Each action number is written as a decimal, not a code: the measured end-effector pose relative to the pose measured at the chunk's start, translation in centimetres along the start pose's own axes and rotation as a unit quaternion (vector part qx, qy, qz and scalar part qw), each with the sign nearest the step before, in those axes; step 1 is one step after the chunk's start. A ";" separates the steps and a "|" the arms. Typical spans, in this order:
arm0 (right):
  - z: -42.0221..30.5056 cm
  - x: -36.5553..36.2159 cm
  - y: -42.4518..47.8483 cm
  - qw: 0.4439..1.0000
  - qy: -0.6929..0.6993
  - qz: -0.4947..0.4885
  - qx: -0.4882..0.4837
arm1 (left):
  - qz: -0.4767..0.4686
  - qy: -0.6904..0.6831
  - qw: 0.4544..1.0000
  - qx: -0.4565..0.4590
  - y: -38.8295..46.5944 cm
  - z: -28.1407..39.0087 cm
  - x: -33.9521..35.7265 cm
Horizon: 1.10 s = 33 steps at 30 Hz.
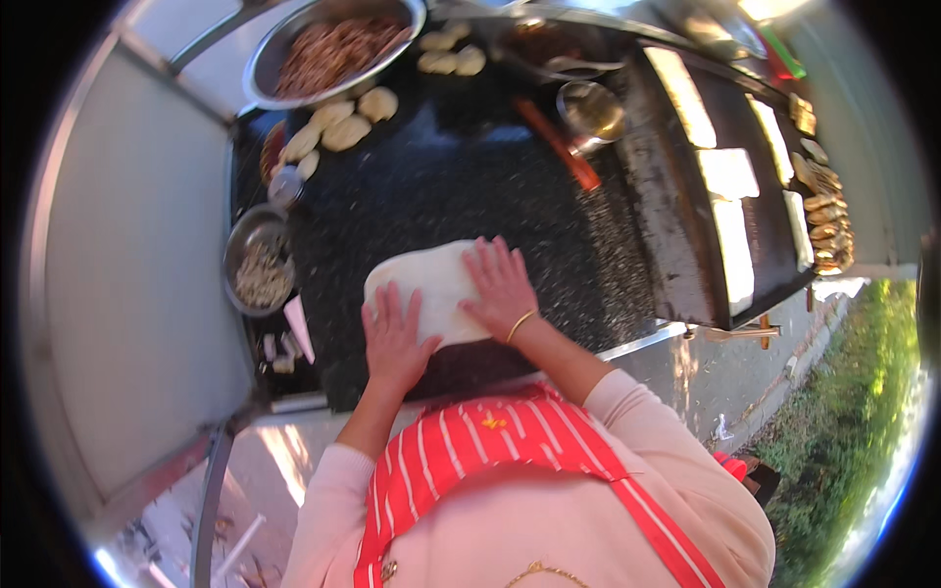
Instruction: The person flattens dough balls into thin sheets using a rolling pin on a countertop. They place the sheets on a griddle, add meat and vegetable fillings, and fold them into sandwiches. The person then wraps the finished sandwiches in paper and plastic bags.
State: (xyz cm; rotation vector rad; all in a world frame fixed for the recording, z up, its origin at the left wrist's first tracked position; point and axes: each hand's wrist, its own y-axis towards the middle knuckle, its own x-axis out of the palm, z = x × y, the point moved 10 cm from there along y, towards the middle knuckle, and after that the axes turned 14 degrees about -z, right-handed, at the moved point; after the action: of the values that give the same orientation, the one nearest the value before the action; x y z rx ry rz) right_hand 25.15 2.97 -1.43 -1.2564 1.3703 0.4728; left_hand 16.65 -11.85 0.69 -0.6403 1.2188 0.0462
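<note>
A flat, roughly rectangular sheet of pale dough point(435, 294) lies on the black speckled countertop point(441, 198) in front of me. My left hand point(393, 338) rests on the dough's near left part, its fingers spread and pointing away from me. On the right edge of the same sheet lies my right hand point(501, 290), palm down, with a thin gold bangle at the wrist. Neither hand grips anything. The dough's surface beneath both palms is hidden.
Dough pieces point(345, 132) sit beside a metal bowl of ground meat point(338, 55) at the far left. Nearer stands a bowl of chopped filling point(261, 268). A red-brown stick point(559, 143) and an oil bowl point(590, 110) lie toward the right. Beyond, a griddle point(768, 242) holds several flat pieces.
</note>
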 end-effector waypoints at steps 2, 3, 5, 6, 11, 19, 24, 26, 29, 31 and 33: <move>-0.2 0.3 1.0 0.997 0.044 -0.050 -0.026 | -0.032 -0.004 0.999 -0.014 -0.3 -0.7 0.1; -0.2 -0.5 1.3 0.994 0.080 -0.053 -0.056 | -0.054 -0.005 0.998 -0.028 -0.7 -0.9 0.1; 3.8 -4.2 2.4 0.974 0.206 0.081 -0.041 | -0.028 0.011 0.999 -0.042 -0.5 0.6 -2.3; 6.2 -6.7 2.9 0.975 0.167 0.148 -0.002 | -0.019 0.020 0.998 -0.055 0.1 1.5 -3.1; 18.2 -11.0 7.8 0.937 0.015 0.246 0.247 | -0.093 0.020 0.977 0.190 8.4 11.3 1.8; 19.8 -7.8 8.9 0.957 0.065 0.166 0.228 | -0.040 0.050 0.995 0.081 7.1 5.1 -1.8; 17.3 -7.4 2.5 0.925 0.236 0.186 0.234 | 0.074 0.003 0.989 0.128 3.3 1.4 -4.6; 15.6 -6.3 -2.5 0.904 0.265 0.240 0.236 | -0.015 0.019 0.990 0.136 3.8 0.2 -2.1; 9.5 -4.9 -7.6 0.906 0.263 0.265 0.197 | 0.018 0.061 0.988 0.140 2.9 -0.2 -4.0; 4.8 -3.4 -9.7 0.916 0.279 0.236 0.165 | 0.051 0.052 0.981 0.179 2.7 0.3 -6.1; 0.7 -1.3 -10.4 0.936 0.250 0.202 0.140 | 0.038 0.029 0.966 0.253 2.1 1.7 -6.5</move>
State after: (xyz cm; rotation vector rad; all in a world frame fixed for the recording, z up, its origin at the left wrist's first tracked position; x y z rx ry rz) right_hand 34.11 0.45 3.49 -0.8845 2.0702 0.2213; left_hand 14.93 -7.35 5.80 -0.1487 1.2481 -0.2173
